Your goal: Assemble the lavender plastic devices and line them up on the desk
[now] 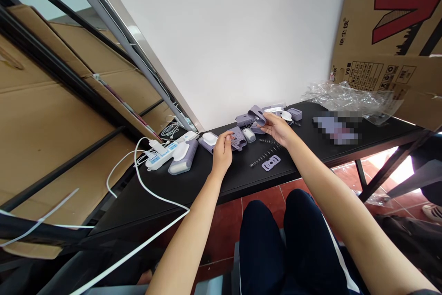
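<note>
My right hand grips a curved purple-grey plastic piece, raised a little over the table. My left hand is closed at the edge of a purple-grey plastic housing with cut-outs; its fingertips are partly hidden. Between the hands lies a small rounded white-and-grey part. Long dark coil springs rest nearer the front edge, beside a flat purple plate with holes. Behind my right hand are a white bristled piece, a white oval part and a small purple-grey box-shaped part.
Left on the black table are a grey device with a white oval pad, a similar one, and a white power strip with a trailing cable. Clear plastic wrap and a large carton stand right. A white wall is behind.
</note>
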A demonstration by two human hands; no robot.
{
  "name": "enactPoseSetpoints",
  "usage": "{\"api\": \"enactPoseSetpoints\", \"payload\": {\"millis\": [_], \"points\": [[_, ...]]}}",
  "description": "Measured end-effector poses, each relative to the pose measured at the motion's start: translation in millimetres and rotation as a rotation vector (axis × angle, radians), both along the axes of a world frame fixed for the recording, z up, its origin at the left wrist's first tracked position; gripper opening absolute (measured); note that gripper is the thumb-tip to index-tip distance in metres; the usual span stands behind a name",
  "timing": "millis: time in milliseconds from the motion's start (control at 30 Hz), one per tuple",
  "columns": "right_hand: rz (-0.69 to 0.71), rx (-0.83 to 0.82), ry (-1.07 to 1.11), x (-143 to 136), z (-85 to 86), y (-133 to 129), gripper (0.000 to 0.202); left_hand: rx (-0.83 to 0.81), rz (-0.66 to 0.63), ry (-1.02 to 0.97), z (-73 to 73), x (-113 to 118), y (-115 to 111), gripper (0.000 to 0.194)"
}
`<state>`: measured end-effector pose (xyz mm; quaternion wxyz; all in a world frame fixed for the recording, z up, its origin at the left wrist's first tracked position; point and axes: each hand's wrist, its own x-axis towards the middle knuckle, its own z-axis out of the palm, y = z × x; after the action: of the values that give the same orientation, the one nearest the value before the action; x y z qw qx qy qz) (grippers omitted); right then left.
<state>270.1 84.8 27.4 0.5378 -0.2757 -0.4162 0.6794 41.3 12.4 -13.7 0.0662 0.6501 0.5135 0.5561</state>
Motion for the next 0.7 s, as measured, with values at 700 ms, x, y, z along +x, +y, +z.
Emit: {"api": "enactPoseSetpoints", "payload": {"millis": [700], "points": [[-0.024, 0.152, -0.105, -2.6, -1.6, -6.3, 0.038, 0.002, 0.006, 0.019, -0.3, -0.9, 0.3, 0.036]]}}
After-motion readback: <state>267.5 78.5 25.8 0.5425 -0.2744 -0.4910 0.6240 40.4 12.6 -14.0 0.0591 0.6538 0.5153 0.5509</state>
